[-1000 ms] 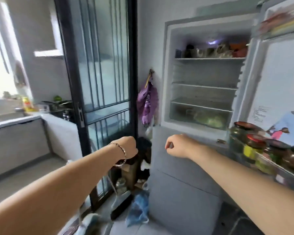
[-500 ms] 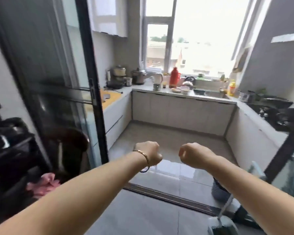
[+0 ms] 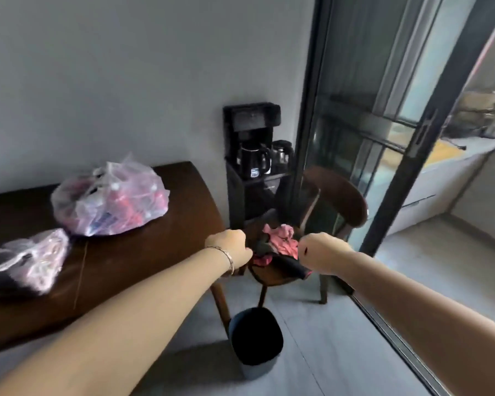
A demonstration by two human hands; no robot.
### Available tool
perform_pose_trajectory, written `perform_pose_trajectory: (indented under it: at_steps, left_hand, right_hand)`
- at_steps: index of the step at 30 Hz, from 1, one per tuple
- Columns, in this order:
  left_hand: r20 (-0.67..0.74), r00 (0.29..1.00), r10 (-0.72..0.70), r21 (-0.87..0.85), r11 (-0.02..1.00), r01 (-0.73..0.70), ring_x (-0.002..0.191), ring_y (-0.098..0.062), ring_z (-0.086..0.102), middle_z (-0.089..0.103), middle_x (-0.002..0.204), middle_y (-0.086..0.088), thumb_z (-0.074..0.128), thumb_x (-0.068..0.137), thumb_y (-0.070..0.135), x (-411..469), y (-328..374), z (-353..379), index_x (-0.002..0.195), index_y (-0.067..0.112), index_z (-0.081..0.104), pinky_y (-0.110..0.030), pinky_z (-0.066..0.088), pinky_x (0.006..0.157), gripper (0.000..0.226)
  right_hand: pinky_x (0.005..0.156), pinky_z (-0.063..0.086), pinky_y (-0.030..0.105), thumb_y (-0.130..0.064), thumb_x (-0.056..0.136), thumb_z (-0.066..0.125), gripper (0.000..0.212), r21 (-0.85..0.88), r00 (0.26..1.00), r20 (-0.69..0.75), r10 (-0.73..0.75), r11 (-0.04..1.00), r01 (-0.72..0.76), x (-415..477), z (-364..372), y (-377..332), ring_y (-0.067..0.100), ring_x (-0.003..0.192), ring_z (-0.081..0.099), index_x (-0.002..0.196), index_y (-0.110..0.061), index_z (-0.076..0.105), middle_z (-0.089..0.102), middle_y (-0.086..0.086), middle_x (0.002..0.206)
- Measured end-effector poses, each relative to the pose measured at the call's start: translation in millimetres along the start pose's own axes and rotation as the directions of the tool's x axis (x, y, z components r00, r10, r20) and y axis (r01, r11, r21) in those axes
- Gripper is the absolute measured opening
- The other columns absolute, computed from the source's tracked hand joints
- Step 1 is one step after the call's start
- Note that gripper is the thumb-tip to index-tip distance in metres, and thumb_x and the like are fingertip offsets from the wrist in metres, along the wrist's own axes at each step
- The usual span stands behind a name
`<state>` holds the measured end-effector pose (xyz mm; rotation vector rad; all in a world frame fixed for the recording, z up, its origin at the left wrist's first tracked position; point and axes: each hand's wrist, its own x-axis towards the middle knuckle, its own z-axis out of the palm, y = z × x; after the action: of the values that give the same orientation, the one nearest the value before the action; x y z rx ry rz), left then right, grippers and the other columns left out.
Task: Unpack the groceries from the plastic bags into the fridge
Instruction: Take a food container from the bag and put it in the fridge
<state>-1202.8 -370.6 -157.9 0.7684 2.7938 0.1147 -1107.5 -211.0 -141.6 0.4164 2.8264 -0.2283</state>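
Note:
Two plastic grocery bags lie on a dark wooden table (image 3: pixel 160 247) at the left. The larger clear bag (image 3: pixel 109 195) holds red and white packs and sits toward the table's far side. A smaller pinkish bag (image 3: pixel 32 260) lies at the left edge, blurred. My left hand (image 3: pixel 230 248) is a closed fist over the table's right corner, a bracelet on its wrist. My right hand (image 3: pixel 320 257) is also a closed fist, held over the chair to the right. Neither hand holds anything. The fridge is out of view.
A wooden chair (image 3: pixel 340 201) with pink cloth (image 3: pixel 280 238) on its seat stands right of the table. Behind it is a black stand with kettles (image 3: pixel 255 161). A dark bin (image 3: pixel 255 338) sits on the floor below. A black-framed sliding glass door (image 3: pixel 383 167) opens to the kitchen at right.
My view has swung left from the open fridge, past the kitchen, to the table with the bags. Both fists have stayed closed and held out in front.

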Motion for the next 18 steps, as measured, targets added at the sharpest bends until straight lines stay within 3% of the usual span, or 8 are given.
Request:
perform_pose_trajectory:
  at_steps: [5,11,18]
  left_hand:
    - [-0.027,0.979,-0.202,-0.045,0.979,0.201,0.108,-0.027,0.059,0.063,0.117,-0.005,0.044,0.090,0.032,4.0,-127.6,-7.5,0.111,0.018,0.062,-0.032,0.045,0.086,0.030]
    - [-0.058,0.953,-0.296,-0.098,0.952,0.290,0.099,-0.023,0.061,0.064,0.110,-0.001,0.045,0.094,0.032,15.1,-270.0,-22.5,0.110,0.018,0.059,-0.029,0.045,0.076,0.026]
    - [-0.047,0.872,-0.488,-0.104,0.870,0.481,0.103,-0.026,0.060,0.064,0.112,-0.005,0.044,0.093,0.029,37.1,-427.5,-10.4,0.110,0.017,0.059,-0.032,0.046,0.085,0.026]
  right_hand:
    - [0.083,0.045,0.033,-0.020,0.094,0.044,0.027,-0.049,0.986,0.025,-0.165,0.985,0.166,79.3,8.0,-121.0,0.030,0.106,0.058,0.109,-0.011,0.064,0.063,0.010,0.112]
    - [0.085,0.048,0.035,-0.015,0.092,0.042,0.028,0.023,0.970,0.029,-0.243,0.970,0.242,163.6,14.0,-258.8,0.029,0.103,0.060,0.111,-0.013,0.063,0.064,0.006,0.113]
    - [0.086,0.052,0.035,-0.017,0.090,0.041,0.031,0.114,0.934,0.054,-0.352,0.932,0.345,236.0,37.8,-389.4,0.024,0.100,0.062,0.109,-0.020,0.065,0.064,0.000,0.111]
